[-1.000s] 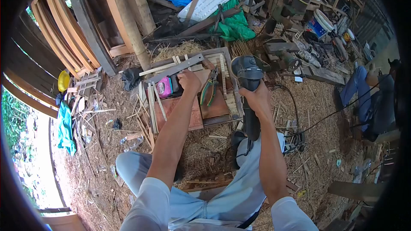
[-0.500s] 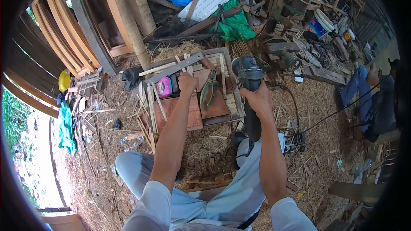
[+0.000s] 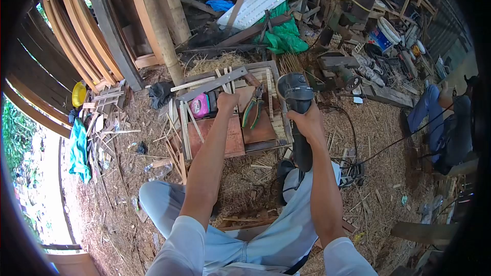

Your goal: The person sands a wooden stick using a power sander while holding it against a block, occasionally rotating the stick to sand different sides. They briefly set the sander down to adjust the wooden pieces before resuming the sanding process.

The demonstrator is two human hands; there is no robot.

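Observation:
My right hand (image 3: 308,122) is wrapped round the black body of an angle grinder (image 3: 300,94), its head pointing away from me and its rear end over my knee. My left hand (image 3: 227,103) is closed above a shallow wooden tray (image 3: 263,145), at the lower end of a thin wooden strip (image 3: 221,77). Just beyond it, a flat metal bar (image 3: 215,84) lies across the tray. Pliers with green and orange handles (image 3: 250,112) rest to the right of that hand, and a pink-and-black tape measure (image 3: 199,106) sits to its left. Reddish boards (image 3: 217,137) cover the tray's near part.
Shavings and wood offcuts cover the ground. A black cord (image 3: 353,133) runs at the right, near another person's legs (image 3: 424,110). Curved wooden frames (image 3: 76,25) and a post (image 3: 158,25) stand at the back left. Scrap and green plastic (image 3: 281,38) lie behind the tray.
The view has shifted slightly, so the tray and background sit a little lower and to the right. Both hands keep nearly the same pose, the right still on the grinder.

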